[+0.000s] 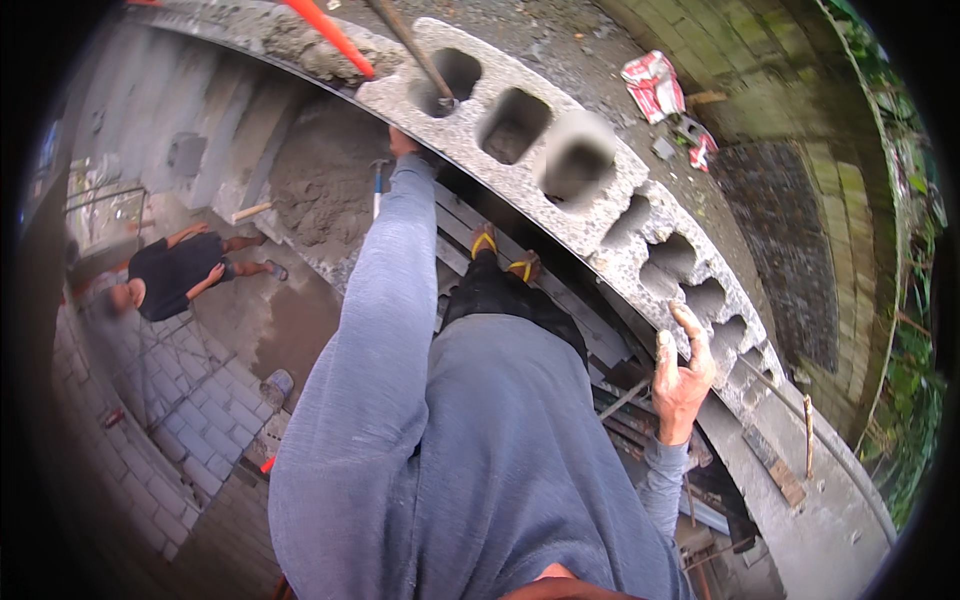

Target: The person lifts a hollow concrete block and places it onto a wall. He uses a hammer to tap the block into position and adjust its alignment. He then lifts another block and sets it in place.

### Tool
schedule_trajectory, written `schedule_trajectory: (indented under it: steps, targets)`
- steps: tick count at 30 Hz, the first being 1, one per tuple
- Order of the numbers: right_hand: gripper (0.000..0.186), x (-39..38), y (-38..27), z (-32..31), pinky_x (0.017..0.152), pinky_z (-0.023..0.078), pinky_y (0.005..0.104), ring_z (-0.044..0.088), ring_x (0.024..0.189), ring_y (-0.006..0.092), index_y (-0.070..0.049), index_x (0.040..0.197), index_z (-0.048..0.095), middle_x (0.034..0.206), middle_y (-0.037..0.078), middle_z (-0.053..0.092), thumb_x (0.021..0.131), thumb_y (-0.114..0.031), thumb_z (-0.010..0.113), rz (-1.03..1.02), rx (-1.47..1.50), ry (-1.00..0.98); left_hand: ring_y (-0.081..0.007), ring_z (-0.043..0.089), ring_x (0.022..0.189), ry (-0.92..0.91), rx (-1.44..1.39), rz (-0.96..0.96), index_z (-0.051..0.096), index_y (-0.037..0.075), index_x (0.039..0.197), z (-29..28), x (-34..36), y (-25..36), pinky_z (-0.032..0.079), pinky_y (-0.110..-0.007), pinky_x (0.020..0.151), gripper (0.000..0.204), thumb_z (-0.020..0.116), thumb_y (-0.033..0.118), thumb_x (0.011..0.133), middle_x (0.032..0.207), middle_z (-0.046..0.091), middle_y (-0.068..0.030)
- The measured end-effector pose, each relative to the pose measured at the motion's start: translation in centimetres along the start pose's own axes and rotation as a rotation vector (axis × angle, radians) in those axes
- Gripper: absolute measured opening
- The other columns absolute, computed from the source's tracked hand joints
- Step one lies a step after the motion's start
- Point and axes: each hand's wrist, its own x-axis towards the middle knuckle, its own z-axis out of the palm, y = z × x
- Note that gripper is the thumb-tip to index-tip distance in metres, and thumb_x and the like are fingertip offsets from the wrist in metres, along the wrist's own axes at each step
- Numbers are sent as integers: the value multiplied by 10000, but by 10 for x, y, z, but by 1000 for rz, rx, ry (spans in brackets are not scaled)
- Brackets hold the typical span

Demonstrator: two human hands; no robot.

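A row of grey hollow concrete blocks [620, 180] runs diagonally along a ledge above me. My left hand [403, 142] is at the near edge of the blocks, at the end of my raised sleeve, its fingers mostly hidden. My right hand [682, 390] is raised at the rough, notched blocks to the right, fingers apart and slightly bent, the index fingertip at the block edge. An orange bar [330, 35] and a metal rod [410, 45] stand at the upper blocks. A hammer with a blue handle [378, 183] lies below my left hand.
Another person [175, 275] is on the lower level at left, near a bucket [277, 388] and stacked pale blocks [205, 440]. My sandaled feet [485, 243] rest on boards under the ledge. Red-and-white torn sacking [652, 85], a short stick [807, 435] and a plank [772, 465] lie around the blocks.
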Motion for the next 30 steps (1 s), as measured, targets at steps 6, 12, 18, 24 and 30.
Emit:
schedule_trajectory:
  steps: [6, 12, 18, 24, 30]
  targets:
    - [296, -27, 10, 9, 1018, 480, 370, 660, 1153, 286, 11, 1188, 665, 1205, 168, 697, 898, -44, 685, 137, 77, 59, -274, 657, 1028, -3, -165, -38, 656, 141, 1162, 20, -50, -12, 510, -463, 835, 318, 595, 350, 930, 1142, 675, -132]
    - [286, -18, 16, -5, 1014, 481, 373, 665, 1146, 288, 2, 1171, 673, 1192, 160, 702, 895, -67, 699, 91, 110, 17, -273, 638, 1040, 26, -250, -91, 646, 149, 1162, 38, -116, -48, 480, -488, 877, 302, 588, 344, 939, 1130, 668, -116]
    - [302, -28, 34, -32, 1015, 483, 378, 667, 1144, 296, -5, 1171, 674, 1182, 166, 705, 880, -73, 716, -35, 122, -26, -272, 619, 1053, 40, -308, -156, 637, 157, 1161, 50, -194, -105, 451, -514, 918, 286, 581, 339, 948, 1118, 661, -100]
    - [328, -52, 49, -49, 976, 502, 384, 679, 1095, 313, -13, 1175, 683, 1148, 172, 711, 864, -105, 739, -91, 103, -84, -271, 599, 1066, 33, -340, -242, 628, 165, 1161, 66, -261, -156, 422, -539, 960, 270, 574, 334, 958, 1106, 653, -83]
    - [320, -67, 61, -53, 973, 509, 382, 682, 1091, 312, -13, 1163, 678, 1140, 168, 712, 864, -109, 741, -86, 105, -154, -271, 580, 1079, -4, -298, -426, 618, 173, 1160, 63, -302, -188, 392, -565, 1001, 253, 567, 329, 967, 1093, 646, -67]
